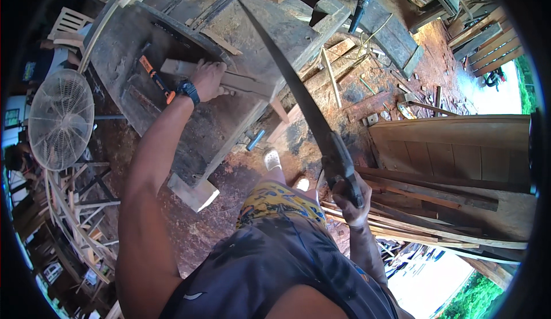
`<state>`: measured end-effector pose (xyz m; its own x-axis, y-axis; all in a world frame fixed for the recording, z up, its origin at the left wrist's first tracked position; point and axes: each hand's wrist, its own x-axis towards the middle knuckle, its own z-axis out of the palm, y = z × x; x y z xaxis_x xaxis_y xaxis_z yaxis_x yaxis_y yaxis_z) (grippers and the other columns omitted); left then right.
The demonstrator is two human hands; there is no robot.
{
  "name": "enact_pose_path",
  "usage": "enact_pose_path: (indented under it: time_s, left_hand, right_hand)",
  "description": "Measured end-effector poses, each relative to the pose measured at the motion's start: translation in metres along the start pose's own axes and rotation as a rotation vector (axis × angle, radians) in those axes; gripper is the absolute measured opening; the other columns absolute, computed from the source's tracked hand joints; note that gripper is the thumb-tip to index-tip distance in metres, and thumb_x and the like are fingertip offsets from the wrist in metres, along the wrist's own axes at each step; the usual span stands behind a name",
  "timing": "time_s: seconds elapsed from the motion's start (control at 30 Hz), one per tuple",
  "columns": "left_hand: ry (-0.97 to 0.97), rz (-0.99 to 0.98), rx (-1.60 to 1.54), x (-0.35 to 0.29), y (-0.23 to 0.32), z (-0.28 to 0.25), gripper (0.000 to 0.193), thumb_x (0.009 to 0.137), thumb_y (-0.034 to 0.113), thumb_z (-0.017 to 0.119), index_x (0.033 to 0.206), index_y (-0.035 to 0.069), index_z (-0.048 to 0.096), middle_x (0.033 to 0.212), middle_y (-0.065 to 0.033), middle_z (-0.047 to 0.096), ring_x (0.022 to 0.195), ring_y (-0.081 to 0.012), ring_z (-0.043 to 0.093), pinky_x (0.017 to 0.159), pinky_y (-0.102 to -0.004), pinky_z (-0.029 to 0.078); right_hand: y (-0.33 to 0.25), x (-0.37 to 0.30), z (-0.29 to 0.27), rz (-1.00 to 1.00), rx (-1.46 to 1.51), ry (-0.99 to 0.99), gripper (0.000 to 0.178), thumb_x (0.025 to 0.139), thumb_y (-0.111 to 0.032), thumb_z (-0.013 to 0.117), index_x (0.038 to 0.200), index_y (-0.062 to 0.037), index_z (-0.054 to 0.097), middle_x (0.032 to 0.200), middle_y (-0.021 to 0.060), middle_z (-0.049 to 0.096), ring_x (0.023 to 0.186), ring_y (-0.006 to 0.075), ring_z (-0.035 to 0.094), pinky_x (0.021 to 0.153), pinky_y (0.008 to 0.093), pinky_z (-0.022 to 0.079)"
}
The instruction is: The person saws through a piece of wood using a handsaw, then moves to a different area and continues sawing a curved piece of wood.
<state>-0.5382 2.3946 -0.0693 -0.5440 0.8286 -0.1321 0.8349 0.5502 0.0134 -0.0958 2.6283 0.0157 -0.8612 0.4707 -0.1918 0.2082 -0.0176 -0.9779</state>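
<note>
My left hand (208,81), with a dark watch on its wrist, is closed over a short wooden piece (249,84) lying on the workbench (224,121). The fingers wrap over its far side. Down at the right, my right hand (353,199) grips the dark handle of a handsaw (293,83). The long blade slants up and left across the bench's right part, its far tip near the top of the view. Whether the blade touches the wood cannot be made out. Beside my left wrist lies an orange-and-black tool (156,79) on the bench.
A round fan (61,120) stands at the left. A blue-handled clamp (255,140) sits at the bench's near edge. Long boards (425,195) are stacked at the right. A blue-and-black power tool (361,3) lies at the back, and wood scraps litter the floor.
</note>
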Motion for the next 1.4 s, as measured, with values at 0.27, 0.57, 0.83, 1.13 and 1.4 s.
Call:
enact_pose_path:
  time_s: [0.27,0.57,0.83,1.13,1.4]
  left_hand:
    - [0.124,-0.017,-0.231,0.015,0.029,-0.071,0.052,0.077,0.032,0.083,0.111,0.004,0.055,0.104,-0.0194,0.069,0.099,-0.0394,0.066,0.084,-0.0489,0.052]
    - [0.567,-0.216,-0.430,0.023,0.054,-0.093,0.055,0.072,0.031,0.083,0.115,0.004,0.062,0.105,-0.0230,0.068,0.098,-0.0425,0.066,0.083,-0.0499,0.054]
    - [0.394,-0.604,-0.301,-0.019,0.027,-0.032,0.072,0.075,0.044,0.084,0.132,0.009,0.055,0.106,-0.0251,0.067,0.099,-0.0443,0.066,0.079,-0.0526,0.053]
    - [0.582,-0.480,-0.182,-0.040,0.009,-0.003,0.063,0.085,0.048,0.076,0.129,0.007,0.056,0.103,-0.0246,0.065,0.095,-0.0429,0.065,0.076,-0.0511,0.053]
    - [0.532,-0.457,-0.169,-0.066,0.030,0.010,0.066,0.087,0.053,0.073,0.129,0.006,0.056,0.101,-0.0208,0.063,0.094,-0.0421,0.064,0.076,-0.0502,0.053]
  right_hand:
    - [-0.019,0.007,-0.002,-0.332,0.443,0.003,0.037,0.078,-0.020,0.077,0.092,0.0074,0.057,0.061,0.0056,0.053,0.053,0.0155,0.046,0.054,0.0324,0.037]
    - [-0.035,0.015,0.005,-0.415,0.364,-0.002,0.042,0.082,-0.030,0.078,0.089,0.0057,0.056,0.056,0.0041,0.049,0.050,0.0178,0.046,0.052,0.0345,0.035]
    - [-0.014,-0.004,0.000,-0.141,0.214,-0.056,0.059,0.072,-0.024,0.082,0.117,0.0083,0.062,0.070,-0.0002,0.062,0.060,0.0057,0.053,0.057,0.0217,0.041]
    - [-0.019,0.004,0.007,-0.144,0.024,-0.148,0.071,0.072,-0.024,0.077,0.131,0.0097,0.058,0.067,-0.0016,0.060,0.061,0.0056,0.053,0.060,0.0229,0.046]
    - [-0.043,0.013,0.011,-0.160,-0.065,-0.123,0.043,0.075,-0.025,0.077,0.101,0.0064,0.063,0.066,0.0009,0.059,0.058,0.0092,0.052,0.059,0.0269,0.044]
